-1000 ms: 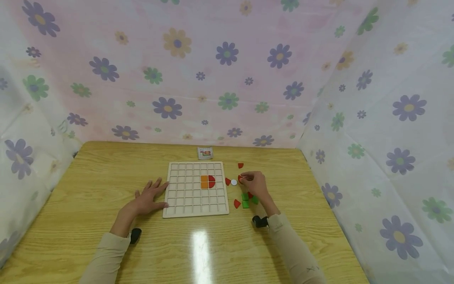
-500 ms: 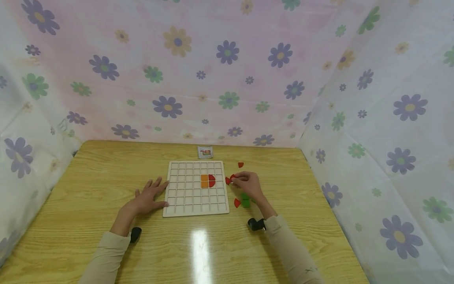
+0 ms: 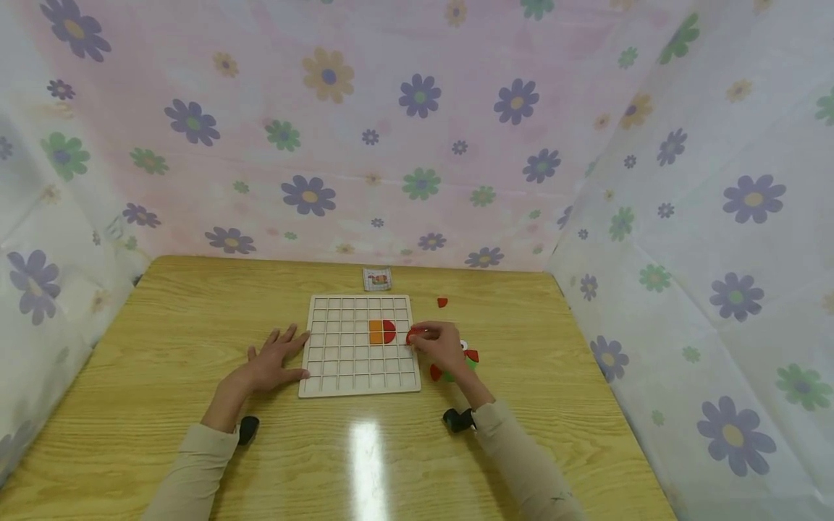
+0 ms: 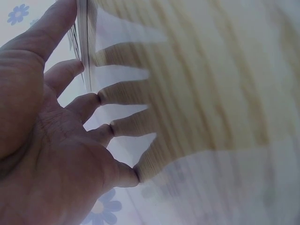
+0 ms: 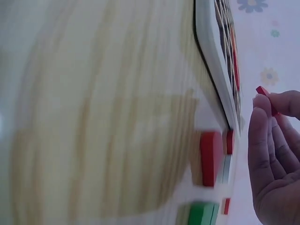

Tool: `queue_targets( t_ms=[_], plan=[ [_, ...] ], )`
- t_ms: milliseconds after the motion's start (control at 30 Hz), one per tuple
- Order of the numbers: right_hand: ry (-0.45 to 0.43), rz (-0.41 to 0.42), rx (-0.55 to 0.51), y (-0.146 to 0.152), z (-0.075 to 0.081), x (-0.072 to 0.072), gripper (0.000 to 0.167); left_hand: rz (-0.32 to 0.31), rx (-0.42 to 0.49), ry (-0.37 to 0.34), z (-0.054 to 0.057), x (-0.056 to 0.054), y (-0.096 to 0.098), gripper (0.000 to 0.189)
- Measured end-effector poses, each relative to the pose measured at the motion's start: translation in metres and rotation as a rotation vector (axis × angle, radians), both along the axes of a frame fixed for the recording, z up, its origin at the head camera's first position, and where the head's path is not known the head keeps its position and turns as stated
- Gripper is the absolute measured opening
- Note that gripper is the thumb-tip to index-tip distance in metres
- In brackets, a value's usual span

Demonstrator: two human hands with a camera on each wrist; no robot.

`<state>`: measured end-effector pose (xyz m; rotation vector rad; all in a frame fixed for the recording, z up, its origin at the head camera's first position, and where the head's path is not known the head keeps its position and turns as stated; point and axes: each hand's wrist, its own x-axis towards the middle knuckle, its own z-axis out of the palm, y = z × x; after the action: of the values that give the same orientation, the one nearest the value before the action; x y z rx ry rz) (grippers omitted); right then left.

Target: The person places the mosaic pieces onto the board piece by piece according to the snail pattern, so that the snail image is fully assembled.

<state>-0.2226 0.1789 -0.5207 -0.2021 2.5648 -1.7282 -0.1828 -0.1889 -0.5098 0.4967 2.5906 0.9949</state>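
My right hand (image 3: pixel 444 349) pinches a red quarter-circle tile (image 5: pixel 263 91) between thumb and fingers, over the right edge of the wooden grid board (image 3: pixel 345 365). Two orange square tiles (image 3: pixel 376 332) lie in the grid, with two red quarter-circle tiles (image 3: pixel 389 332) beside them forming a half circle. My left hand (image 3: pixel 268 367) lies with fingers spread on the table, its thumb and fingertips at the board's left edge. In the left wrist view, the left palm (image 4: pixel 61 159) shows with nothing in it.
Right of the board, partly under my right hand, lie red tiles (image 3: pixel 435 373), green tiles (image 3: pixel 471 366) and a white round piece (image 3: pixel 464 345). Another red tile (image 3: pixel 442 302) lies farther back. A small picture card (image 3: pixel 377 279) sits behind the board. Flowered cloth hangs around the table.
My right hand has moved left with the red tile, from above the loose pieces to the board's right edge. The left hand has stayed in place.
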Motion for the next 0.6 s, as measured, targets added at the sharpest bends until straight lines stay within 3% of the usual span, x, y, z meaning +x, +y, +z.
queue_targets(
  t_ms=[200,333,467,600],
  plan=[
    [-0.001,0.034,0.001,-0.014,-0.003,0.0,0.013,-0.007,0.0,-0.008,0.001,0.0,0.0,0.082],
    [0.054,0.03,0.039,-0.023,-0.003,-0.001,0.007,-0.006,0.0,-0.005,0.002,0.0,0.0,0.082],
    [0.085,0.031,0.036,-0.031,-0.004,-0.002,0.009,-0.002,-0.005,-0.002,0.001,0.001,0.0,0.082],
    [0.053,0.041,0.01,-0.037,-0.002,-0.004,0.01,0.001,-0.031,0.0,0.002,0.0,0.0,0.083]
  ],
)
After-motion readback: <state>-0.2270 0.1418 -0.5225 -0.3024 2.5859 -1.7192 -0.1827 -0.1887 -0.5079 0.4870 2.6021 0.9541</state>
